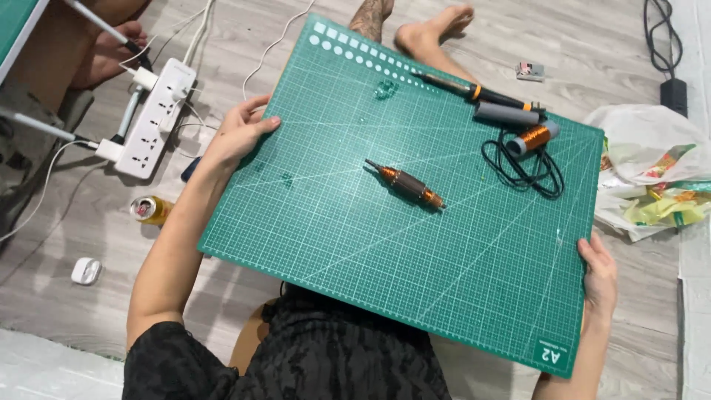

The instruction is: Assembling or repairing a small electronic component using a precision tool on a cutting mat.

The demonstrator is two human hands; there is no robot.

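**Two hands on the edges of a green cutting mat**

We hold a large green cutting mat [355, 222] over our lap, above the wooden floor [607, 37]. Our left hand [238, 133] lies on the mat's left edge with the fingers laid loosely together and curled over the rim, thumb on the gridded top. Our right hand [600, 270] clasps the right edge near the lower corner, fingers together along the rim; we cannot tell how far they wrap beneath.

On the mat, near its middle, lies a wound copper coil on a dark core [406, 185], pointing diagonally. Toward the far right corner rest a slim soldering iron with an orange band [474, 92], a grey cylinder [507, 113] just beside it, and a spool of copper wire [533, 138] touching a loop of black cord [529, 170]. A small clear piece [385, 89] sits near the far edge.

On the floor to the left we see a white power strip [155, 118] with plugs in it, a drink can [150, 210] and a small white case [86, 270]. To the right lies a crumpled plastic bag [652, 170]. Bare feet [433, 30] show beyond the mat.
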